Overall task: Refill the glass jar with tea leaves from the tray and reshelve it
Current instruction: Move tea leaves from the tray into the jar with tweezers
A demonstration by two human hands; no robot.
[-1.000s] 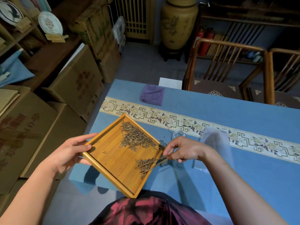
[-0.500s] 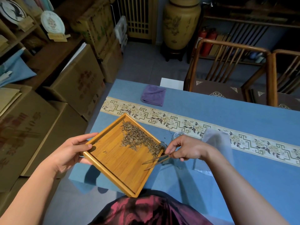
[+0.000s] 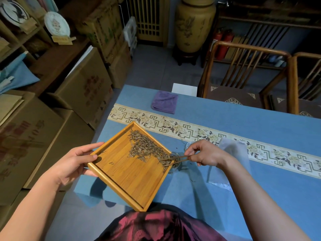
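Observation:
My left hand (image 3: pixel 74 162) grips the left corner of a square bamboo tray (image 3: pixel 128 174), held tilted over the table's near left corner. Dry tea leaves (image 3: pixel 147 148) lie along the tray's upper right side, down to its right corner. That corner sits over the mouth of a small glass jar (image 3: pixel 175 166) standing on the blue cloth. My right hand (image 3: pixel 205 154) pinches wooden tweezers (image 3: pixel 175 160), whose tips lie in the leaves at the jar's rim. The jar's clear lid (image 3: pixel 188 145) lies just behind my right hand, partly hidden.
A clear plastic bag (image 3: pixel 227 162) lies right of my right hand. A folded purple cloth (image 3: pixel 164 101) rests at the table's far left edge. Cardboard boxes (image 3: pixel 83 87) and shelves (image 3: pixel 20 37) line the left side. Wooden chairs (image 3: pixel 246 75) stand beyond the table.
The tweezers swept a small pile of leaves from the tray's lower right up to its right corner at the jar. The tray barely moved.

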